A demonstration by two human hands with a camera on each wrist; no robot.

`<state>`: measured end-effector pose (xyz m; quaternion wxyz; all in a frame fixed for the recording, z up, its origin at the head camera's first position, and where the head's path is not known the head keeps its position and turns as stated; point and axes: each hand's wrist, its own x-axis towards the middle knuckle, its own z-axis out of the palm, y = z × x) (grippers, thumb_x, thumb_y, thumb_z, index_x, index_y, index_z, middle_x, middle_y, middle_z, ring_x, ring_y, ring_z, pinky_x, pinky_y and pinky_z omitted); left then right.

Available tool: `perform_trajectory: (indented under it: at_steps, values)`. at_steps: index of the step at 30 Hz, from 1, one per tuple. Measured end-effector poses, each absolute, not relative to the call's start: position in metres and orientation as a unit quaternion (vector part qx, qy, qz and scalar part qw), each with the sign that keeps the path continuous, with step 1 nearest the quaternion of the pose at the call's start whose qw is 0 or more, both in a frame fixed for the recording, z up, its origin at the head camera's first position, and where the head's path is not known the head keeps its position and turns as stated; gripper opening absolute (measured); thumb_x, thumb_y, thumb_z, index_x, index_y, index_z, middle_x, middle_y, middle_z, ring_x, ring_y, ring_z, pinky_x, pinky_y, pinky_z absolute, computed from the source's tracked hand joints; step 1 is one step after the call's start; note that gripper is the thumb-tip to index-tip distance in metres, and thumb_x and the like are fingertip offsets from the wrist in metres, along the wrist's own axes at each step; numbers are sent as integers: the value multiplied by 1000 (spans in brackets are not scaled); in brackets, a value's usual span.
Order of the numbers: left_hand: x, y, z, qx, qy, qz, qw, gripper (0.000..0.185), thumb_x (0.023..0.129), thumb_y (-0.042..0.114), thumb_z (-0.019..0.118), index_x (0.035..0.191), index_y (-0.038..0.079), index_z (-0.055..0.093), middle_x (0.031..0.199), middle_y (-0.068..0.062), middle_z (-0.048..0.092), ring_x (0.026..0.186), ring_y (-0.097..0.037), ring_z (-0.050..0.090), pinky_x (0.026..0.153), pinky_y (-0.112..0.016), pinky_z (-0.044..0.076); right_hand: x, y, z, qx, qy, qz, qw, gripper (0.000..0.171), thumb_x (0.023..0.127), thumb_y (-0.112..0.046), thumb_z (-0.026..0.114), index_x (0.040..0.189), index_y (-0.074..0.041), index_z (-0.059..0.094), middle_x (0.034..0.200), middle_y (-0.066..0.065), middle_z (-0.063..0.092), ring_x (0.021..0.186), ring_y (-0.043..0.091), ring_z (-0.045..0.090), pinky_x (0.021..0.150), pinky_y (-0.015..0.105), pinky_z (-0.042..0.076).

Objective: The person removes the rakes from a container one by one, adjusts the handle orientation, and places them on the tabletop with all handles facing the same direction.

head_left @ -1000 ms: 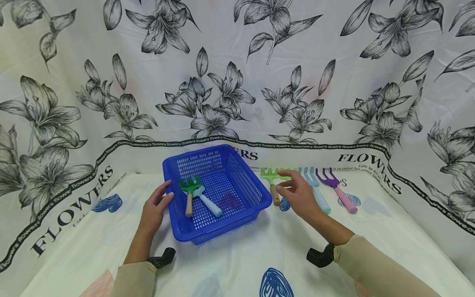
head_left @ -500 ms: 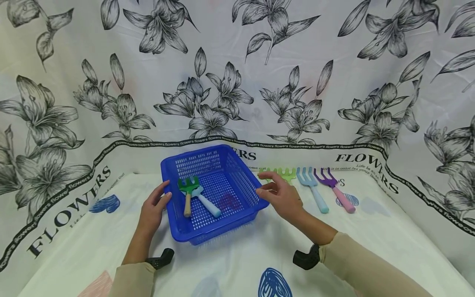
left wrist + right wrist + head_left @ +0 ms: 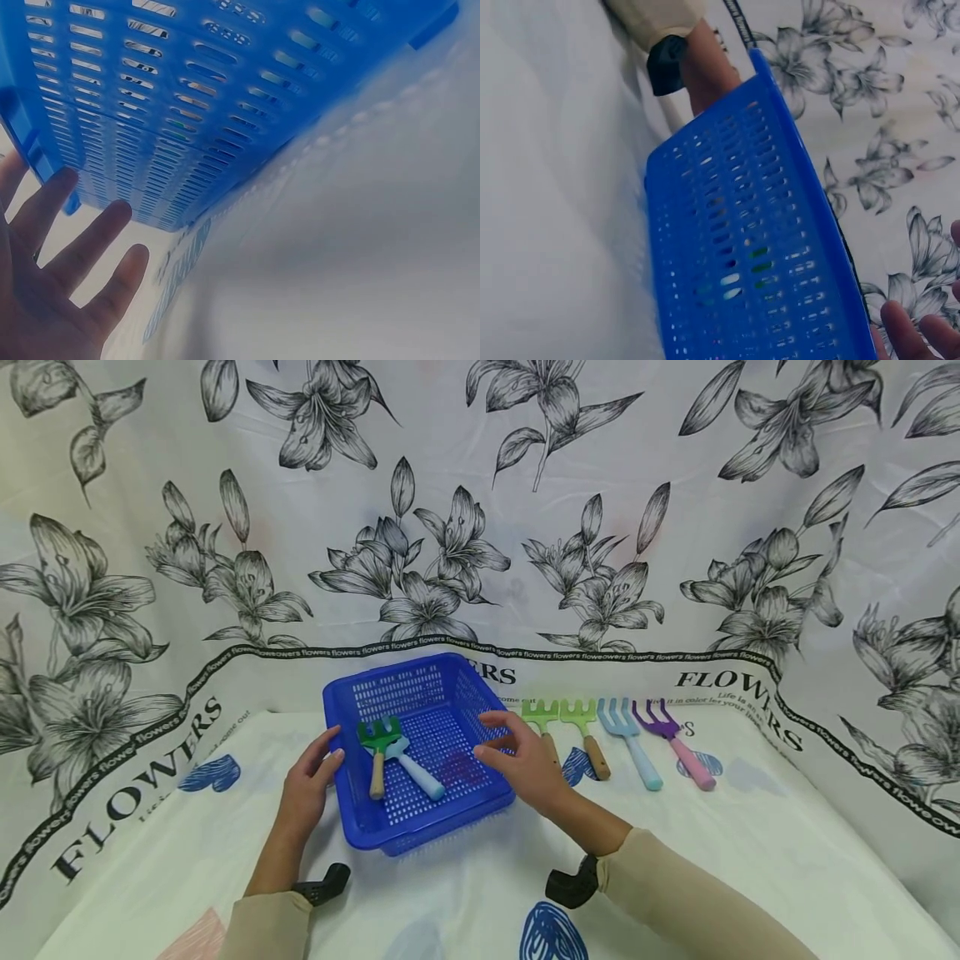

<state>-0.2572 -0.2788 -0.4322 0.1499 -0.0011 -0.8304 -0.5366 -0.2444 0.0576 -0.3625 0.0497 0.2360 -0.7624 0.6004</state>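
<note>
In blue basket (image 3: 420, 739): two tools; beside it four, hands (image 3: 307, 785) flanking.

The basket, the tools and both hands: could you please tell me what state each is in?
Basket: upright, holding two tools.
Green rake: lying in the basket.
Blue tool: lying in the basket.
Four tools: lying in a row on the cloth.
Left hand: open, against the basket.
Right hand: open, empty.

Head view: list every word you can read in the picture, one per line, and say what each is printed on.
"FLOWERS", large black letters: on the cloth at left, at right, and cut to "ERS" behind the blue basket.
"flowers", repeated small: along the black band.
Small script lines near the rakes' heads: too small to read.
Basket and tools: no lettering visible.
</note>
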Motion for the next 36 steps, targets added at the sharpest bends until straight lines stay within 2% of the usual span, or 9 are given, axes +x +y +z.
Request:
perform_trajectory:
  at_steps: [10,16,20,28,36]
  values:
    - [-255,-281,-429,-2,-834,-531,154,59,100,48,45,153,23,34,156,-14,30,139,-39,31,102,-60,37,-250,43,-361,218,-773,594,39,44,94,-23,67,135,-19,51,133,5,52,108,22,61,86,40,54]
    - [-255,-283,-430,0,-829,-535,163,59,100,48,47,152,21,35,155,-15,32,139,-40,32,101,-61,37,-259,37,-358,204,-793,574,-6,51,92,-31,68,138,-21,49,142,3,47,111,21,60,89,43,52]
    - [-256,-280,-431,2,-826,-541,157,58,100,46,47,152,21,36,155,-14,32,139,-39,32,102,-60,37,-265,37,-358,196,-810,551,-39,48,91,-32,68,135,-22,52,142,3,49,115,22,59,91,46,51]
    - [-258,-279,-432,3,-827,-540,156,58,101,46,47,152,21,35,154,-15,33,138,-40,33,101,-60,38,-276,35,-355,203,-821,525,-98,47,92,-32,68,134,-18,54,137,6,52,111,23,60,89,40,52]
    - [-256,-277,-431,6,-826,-543,154,59,100,48,47,152,23,35,155,-14,32,140,-38,32,102,-59,37,-285,26,-356,205,-828,509,-113,47,91,-33,68,134,-17,55,139,7,51,125,27,50,100,50,43]
